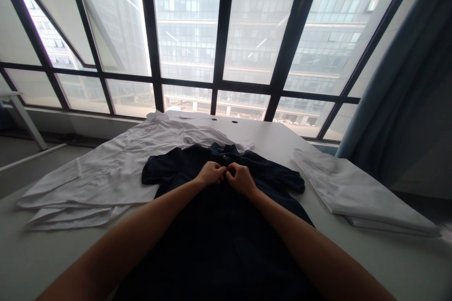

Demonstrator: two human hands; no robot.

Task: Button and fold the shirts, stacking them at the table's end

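in the head view, a dark short-sleeved shirt is seen laid flat on the pale bench, its collar pointed toward the window. the left hand and right hand are held close together at its front placket, just below a small button. each grip is closed, with the cloth pinched between the fingers, though the exact hold is partly hidden. a white shirt is spread to the left, partly under the collar, and a folded white garment is placed to the right. a slip could be caused by the thin placket being pinched unevenly, and the white shirt could be rucked if the dark cloth is dragged.
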